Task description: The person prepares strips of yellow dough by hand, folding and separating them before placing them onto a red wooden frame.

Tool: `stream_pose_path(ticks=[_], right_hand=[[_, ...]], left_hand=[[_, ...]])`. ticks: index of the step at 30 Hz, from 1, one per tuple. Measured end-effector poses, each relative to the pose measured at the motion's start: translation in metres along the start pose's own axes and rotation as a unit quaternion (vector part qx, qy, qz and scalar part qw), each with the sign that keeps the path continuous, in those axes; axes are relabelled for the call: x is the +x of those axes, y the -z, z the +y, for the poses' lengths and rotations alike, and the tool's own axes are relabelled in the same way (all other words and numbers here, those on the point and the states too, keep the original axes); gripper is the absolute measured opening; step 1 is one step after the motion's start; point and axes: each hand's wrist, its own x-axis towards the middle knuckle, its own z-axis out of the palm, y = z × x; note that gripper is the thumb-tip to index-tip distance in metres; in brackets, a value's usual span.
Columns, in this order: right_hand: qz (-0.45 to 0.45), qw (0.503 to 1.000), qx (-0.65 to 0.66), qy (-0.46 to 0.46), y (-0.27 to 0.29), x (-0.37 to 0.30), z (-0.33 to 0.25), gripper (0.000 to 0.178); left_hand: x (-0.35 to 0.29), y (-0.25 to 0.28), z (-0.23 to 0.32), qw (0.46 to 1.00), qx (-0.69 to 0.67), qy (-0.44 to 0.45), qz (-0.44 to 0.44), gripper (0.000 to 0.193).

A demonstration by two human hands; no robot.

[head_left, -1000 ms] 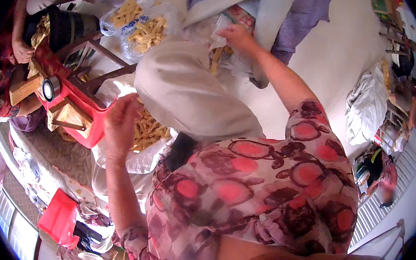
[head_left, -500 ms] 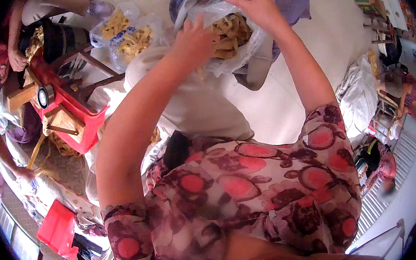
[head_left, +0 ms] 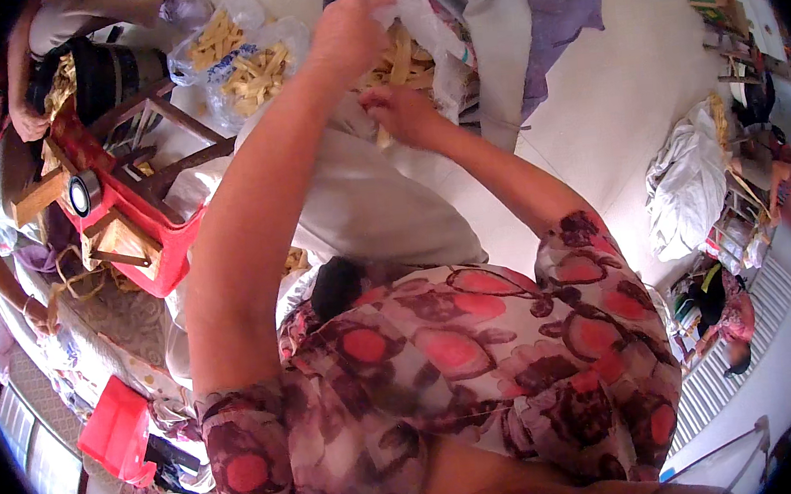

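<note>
A clear plastic bag [head_left: 412, 8] of flat tan strips [head_left: 408, 62] lies ahead of me, with grey cloth [head_left: 500, 26] folded along its right side. At its far left rim, my left hand [head_left: 354, 36] is closed on the plastic. My right hand [head_left: 406, 116] is at the near side of the bag, just below the strips. Its fingers are curled, and whatever they may hold cannot be made out. A tan strip [head_left: 384, 137] shows beneath those fingers. My left forearm and hand cover the bag's left part.
Two more clear bags of strips [head_left: 258, 78] lie on the floor at left. Beside them are a dark stool [head_left: 183, 124], a black bucket [head_left: 117, 78] and a red cloth [head_left: 170, 253]. A co-worker's hand [head_left: 29, 122] is at far left. A white sack [head_left: 686, 184] stands right.
My left hand has moved from over the strips to the bag's far rim. My right hand has dropped from the far rim to the near side. The grey cloth has shifted right.
</note>
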Motion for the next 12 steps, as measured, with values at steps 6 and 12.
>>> stream_pose_path(ticks=[6,12], right_hand=[[0.206,0.935,0.255,-0.135,0.072,0.058,0.059,0.016],[0.136,0.984,-0.026,0.114,-0.024,0.181,0.074,0.039]], left_hand=[[-0.008,0.008,0.018,1.0,-0.011,0.0,-0.014,0.049],[-0.027,0.02,-0.026,0.996,0.017,0.024,0.086,0.049]])
